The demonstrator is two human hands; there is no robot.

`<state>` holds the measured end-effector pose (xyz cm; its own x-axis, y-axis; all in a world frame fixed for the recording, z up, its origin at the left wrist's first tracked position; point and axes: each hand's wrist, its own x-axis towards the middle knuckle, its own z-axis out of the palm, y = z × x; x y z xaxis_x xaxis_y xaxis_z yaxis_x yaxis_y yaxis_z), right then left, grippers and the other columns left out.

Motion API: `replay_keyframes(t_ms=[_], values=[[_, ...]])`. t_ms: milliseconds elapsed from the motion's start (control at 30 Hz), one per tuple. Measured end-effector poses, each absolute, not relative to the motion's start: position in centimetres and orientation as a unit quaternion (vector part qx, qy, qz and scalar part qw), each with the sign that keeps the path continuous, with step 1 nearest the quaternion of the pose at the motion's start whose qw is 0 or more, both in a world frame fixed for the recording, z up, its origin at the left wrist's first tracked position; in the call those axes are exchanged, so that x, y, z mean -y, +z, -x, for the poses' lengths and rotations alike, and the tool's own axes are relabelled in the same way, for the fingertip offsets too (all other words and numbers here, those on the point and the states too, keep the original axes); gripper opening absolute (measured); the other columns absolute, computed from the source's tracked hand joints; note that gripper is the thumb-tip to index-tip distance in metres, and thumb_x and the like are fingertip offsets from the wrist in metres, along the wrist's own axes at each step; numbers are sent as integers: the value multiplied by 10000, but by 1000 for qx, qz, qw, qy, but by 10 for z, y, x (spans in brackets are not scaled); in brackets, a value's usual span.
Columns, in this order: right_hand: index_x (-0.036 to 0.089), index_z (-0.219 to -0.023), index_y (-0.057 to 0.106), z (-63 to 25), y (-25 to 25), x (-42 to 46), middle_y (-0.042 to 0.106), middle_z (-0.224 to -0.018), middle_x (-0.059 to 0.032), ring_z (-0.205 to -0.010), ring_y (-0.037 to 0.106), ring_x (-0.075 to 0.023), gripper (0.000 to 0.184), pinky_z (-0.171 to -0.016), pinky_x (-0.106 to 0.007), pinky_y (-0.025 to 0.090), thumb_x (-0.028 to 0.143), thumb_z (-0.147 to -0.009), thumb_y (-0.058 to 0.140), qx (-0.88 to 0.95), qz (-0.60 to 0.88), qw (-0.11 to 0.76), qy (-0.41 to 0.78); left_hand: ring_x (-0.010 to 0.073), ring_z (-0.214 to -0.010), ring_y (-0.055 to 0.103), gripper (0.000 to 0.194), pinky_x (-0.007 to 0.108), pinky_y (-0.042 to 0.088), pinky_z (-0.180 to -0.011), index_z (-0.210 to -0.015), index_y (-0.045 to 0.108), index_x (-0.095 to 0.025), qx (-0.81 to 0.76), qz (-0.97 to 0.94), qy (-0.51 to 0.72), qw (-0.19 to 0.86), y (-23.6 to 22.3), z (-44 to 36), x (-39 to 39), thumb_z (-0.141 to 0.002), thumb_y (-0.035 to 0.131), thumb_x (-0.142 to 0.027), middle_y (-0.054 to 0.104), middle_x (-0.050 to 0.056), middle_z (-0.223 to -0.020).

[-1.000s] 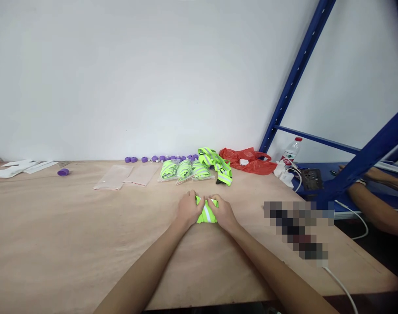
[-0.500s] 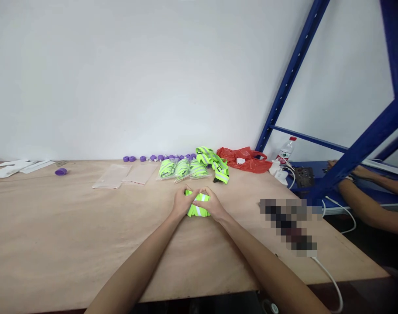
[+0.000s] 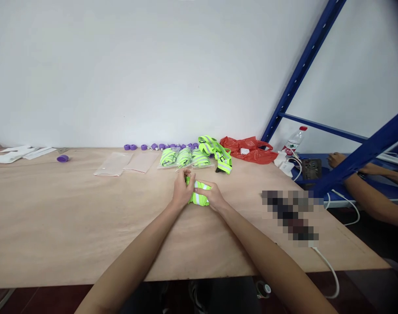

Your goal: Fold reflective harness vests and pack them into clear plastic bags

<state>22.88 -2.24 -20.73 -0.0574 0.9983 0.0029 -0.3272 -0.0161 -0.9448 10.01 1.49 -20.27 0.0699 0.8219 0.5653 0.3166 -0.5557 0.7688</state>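
A folded bundle of neon-green reflective strap (image 3: pixel 199 199) with silver-white stripes is held low over the table, between both hands. My left hand (image 3: pixel 182 189) grips its left end, thumb against the fabric. From the right, my right hand (image 3: pixel 215 196) holds it with the thumb laid across the front. Fingertips behind the bundle are hidden. Beyond it lie several clear bags (image 3: pixel 183 158) with similar green bundles inside, and a loose reflective strap (image 3: pixel 218 152) with a black buckle rests beside them.
Flat plastic bags (image 3: pixel 112 164) lie left of the packed ones. Several purple rolls (image 3: pixel 144 147) line the wall; a purple piece (image 3: pixel 63 158) sits farther left. A red plastic bag (image 3: pixel 251 150), a bottle (image 3: pixel 293 141) and a blue rack (image 3: pixel 303 65) stand right. Another person's arm (image 3: pixel 365 196) is beyond.
Both hands have shifted slightly left with the bundle and changed their hold; the left hand now stands more upright at its left end. The camera view has moved a little.
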Motion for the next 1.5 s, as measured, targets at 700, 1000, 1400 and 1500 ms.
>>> replay_keyframes(t_ms=[700,1000,1400,1500], values=[[151,-976,768,-242,-202,23,771,-934,-86,-821,722,-290,550,-706,-373,574,281,-470,940,314,377,628,604,461,-1449,279,615,703,155,-1135,-1383,455,-46,-727,-622,290,15,-208,70,-95,-786,513,-184,392,302,-1511],[150,-1049,757,-245,-203,24,765,-973,-85,-842,721,-278,572,-672,-340,570,272,-514,919,315,364,617,623,419,-1209,560,281,704,233,-1080,-1093,638,-148,-753,-586,299,-10,-205,80,-103,-877,477,-229,691,210,-1174],[176,-1032,764,-251,-203,22,766,-1027,-93,-869,727,-287,501,-695,-350,578,257,-556,895,308,328,611,651,237,-1020,630,218,368,507,-913,-1025,622,-170,-535,-727,419,-97,-194,54,-65,-917,434,-194,650,107,-1033],[172,-1005,768,-251,-203,22,764,-1041,-98,-866,727,-288,477,-709,-361,582,262,-555,897,313,328,605,655,251,-1042,607,273,392,513,-915,-1145,641,-174,-476,-763,420,-120,-186,47,-54,-945,475,-259,612,127,-1098]])
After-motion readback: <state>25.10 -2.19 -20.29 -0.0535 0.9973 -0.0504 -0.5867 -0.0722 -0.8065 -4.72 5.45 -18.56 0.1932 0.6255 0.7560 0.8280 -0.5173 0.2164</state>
